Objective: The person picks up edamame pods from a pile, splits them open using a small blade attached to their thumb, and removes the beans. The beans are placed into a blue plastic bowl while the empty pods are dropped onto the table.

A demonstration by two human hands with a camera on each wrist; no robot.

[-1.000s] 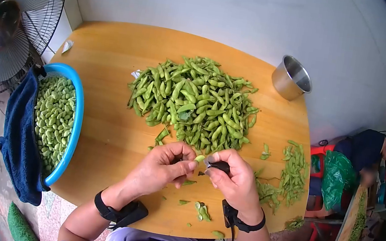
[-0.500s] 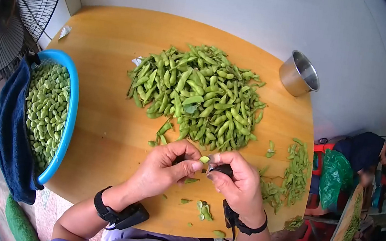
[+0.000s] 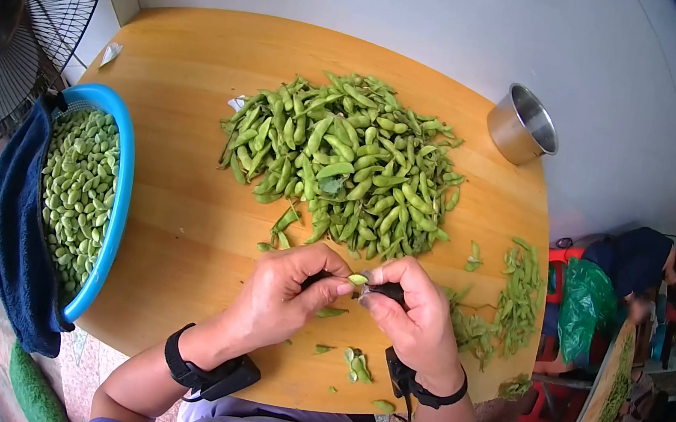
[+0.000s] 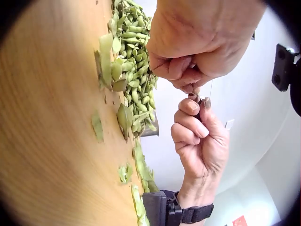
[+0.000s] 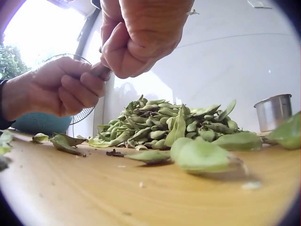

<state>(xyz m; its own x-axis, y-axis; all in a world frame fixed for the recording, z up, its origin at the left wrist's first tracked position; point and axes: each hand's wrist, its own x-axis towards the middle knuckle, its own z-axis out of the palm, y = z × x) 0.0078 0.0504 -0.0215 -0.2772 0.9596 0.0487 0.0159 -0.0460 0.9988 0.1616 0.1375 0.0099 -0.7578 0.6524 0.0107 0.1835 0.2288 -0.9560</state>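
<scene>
In the head view my left hand pinches a small green soybean between thumb and forefinger, just in front of the pod heap. My right hand grips a small black tool with a metal tip, which meets the bean's right end. Its exact kind is hidden by the fingers. In the left wrist view the right hand shows curled fingers, its tips close against the left hand's. A big heap of green soybean pods lies beyond both hands. At the left, a blue basket holds shelled beans.
A steel cup stands at the table's back right. Empty pods lie along the right edge, with scraps near the front. A dark blue towel hangs over the basket's side. A fan stands at the far left.
The bean has turned slightly between the fingertips and the two hands have come a little closer together. The view has tilted, so the heap and basket sit higher and further left.
</scene>
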